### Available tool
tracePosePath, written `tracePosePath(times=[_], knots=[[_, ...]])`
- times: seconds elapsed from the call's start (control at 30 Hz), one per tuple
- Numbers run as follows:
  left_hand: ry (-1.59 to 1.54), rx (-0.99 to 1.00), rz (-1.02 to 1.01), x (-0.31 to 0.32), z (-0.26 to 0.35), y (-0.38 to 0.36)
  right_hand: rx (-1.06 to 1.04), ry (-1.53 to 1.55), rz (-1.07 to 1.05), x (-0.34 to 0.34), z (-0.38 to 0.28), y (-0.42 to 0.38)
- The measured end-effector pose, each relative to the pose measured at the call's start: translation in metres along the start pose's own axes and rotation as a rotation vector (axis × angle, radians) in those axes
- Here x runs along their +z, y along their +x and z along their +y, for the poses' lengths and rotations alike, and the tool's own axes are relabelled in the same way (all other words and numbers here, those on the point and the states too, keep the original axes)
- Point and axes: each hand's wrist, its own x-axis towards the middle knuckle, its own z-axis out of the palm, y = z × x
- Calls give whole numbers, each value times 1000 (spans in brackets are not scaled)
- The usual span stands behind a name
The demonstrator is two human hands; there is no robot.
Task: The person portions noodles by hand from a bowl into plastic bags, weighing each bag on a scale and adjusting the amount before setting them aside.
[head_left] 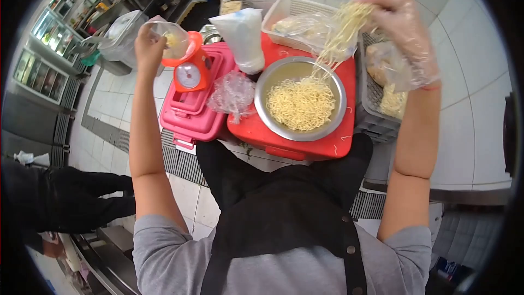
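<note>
My right hand, in a thin clear plastic glove, is raised at the upper right and grips a bunch of pale yellow noodles that hangs down toward a steel bowl. The bowl holds a heap of the same noodles and sits on a red box lid. My left hand is bare and holds a small clear plastic bag with a bit of noodle in it, right over the orange kitchen scale. The scale stands on a pink box.
A white bagged item and a crumpled clear bag lie between scale and bowl. A white basket and a grey crate with bagged noodles stand behind and right. Another person's dark sleeve reaches in at the left. White tiled floor with drain grate below.
</note>
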Motion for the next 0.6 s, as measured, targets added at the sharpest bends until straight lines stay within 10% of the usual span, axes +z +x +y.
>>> tracePosePath(times=[0.17,0.23,0.3,0.6], knots=[[-288,-4,-226,-1,76,-43,432,103,-205,74,48,-35],[-368,-61,-308,6,88,-63,135,-280,-317,123,162,-43],[-423,-104,-413,15,94,-79,392,-589,-614,164,178,-55],[-705,-280,-526,119,121,-166,267,-428,-639,179,197,-69]])
